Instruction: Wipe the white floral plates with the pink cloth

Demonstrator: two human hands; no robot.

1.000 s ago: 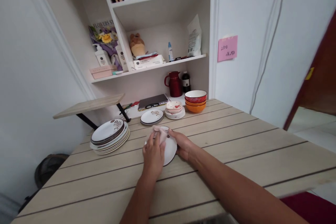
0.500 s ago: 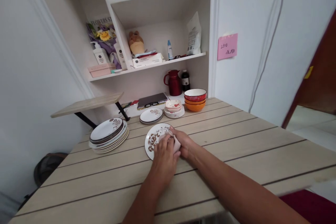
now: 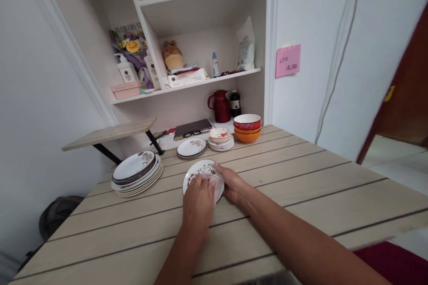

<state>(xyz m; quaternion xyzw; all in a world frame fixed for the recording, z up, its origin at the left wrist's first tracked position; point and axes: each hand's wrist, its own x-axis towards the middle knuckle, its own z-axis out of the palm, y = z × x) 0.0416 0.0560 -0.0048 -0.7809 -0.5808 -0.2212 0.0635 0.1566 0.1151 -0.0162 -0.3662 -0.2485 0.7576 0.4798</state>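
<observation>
A white plate with a brown flower pattern and dark rim is held just above or against the wooden table. My right hand grips its right edge, thumb on top and fingers beneath. On the plate's face, my left hand presses a pale pink cloth, which is mostly hidden under the fingers. Behind it lie two or so similar plates, stacked flat. To the left stands a taller stack of plates.
Small dishes with a heart-patterned bowl stand at the back, beside stacked red and orange bowls. Farther back are a red jug, a dark bottle and a laptop. A small raised wooden shelf stands at left.
My left hand has moved left and slightly down across the plate with the cloth, uncovering its right part. My right hand keeps its hold on the edge.
</observation>
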